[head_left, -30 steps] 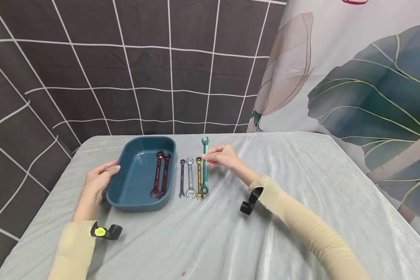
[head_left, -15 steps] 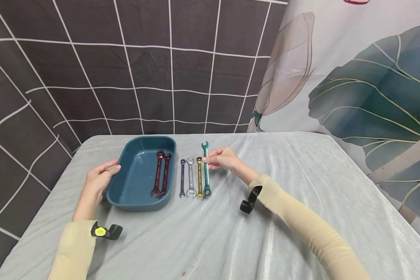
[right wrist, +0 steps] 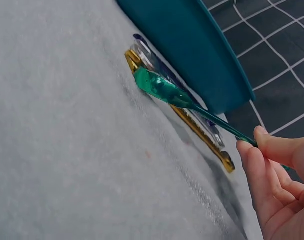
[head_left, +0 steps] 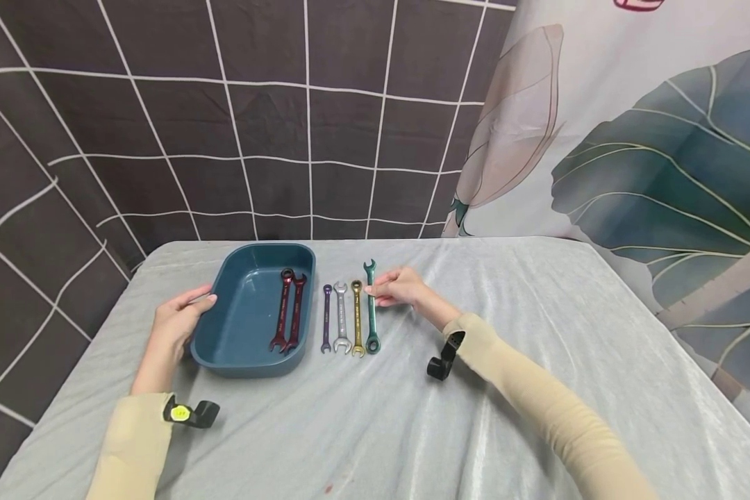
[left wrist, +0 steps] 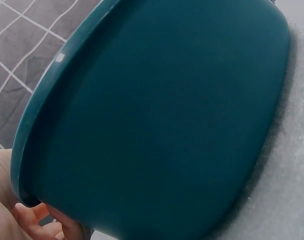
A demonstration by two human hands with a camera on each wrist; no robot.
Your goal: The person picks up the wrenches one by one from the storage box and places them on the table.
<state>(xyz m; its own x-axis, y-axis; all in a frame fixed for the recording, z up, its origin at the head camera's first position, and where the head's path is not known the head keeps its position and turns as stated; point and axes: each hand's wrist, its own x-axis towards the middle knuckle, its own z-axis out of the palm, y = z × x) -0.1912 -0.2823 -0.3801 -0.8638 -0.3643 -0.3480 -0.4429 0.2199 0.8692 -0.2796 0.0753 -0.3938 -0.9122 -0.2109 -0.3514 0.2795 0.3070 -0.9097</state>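
Observation:
My right hand [head_left: 400,286] pinches a green combination wrench [head_left: 371,316] near its open-jaw end, between thumb and fingertips. In the right wrist view the wrench's ring end [right wrist: 161,87] shows close over a gold wrench [head_left: 357,319]. To the left lie a silver wrench [head_left: 342,316] and a small purple wrench [head_left: 326,316], roughly parallel. At the left side of a blue plastic bin [head_left: 234,361], my left hand [head_left: 178,319] holds the rim, its fingers partly hidden in the left wrist view. Two dark red wrenches [head_left: 282,309] lie inside the bin on its right side.
A grey cloth [head_left: 425,430] covers the table, with folds on the right. Behind and left hangs a dark curtain [head_left: 262,125] with white grid lines. On the right hangs a leaf-patterned curtain [head_left: 662,153].
My right hand has shifted slightly right and toward me with the green wrench, which now stands a little farther from the gold one. The left hand and the bin look almost unchanged.

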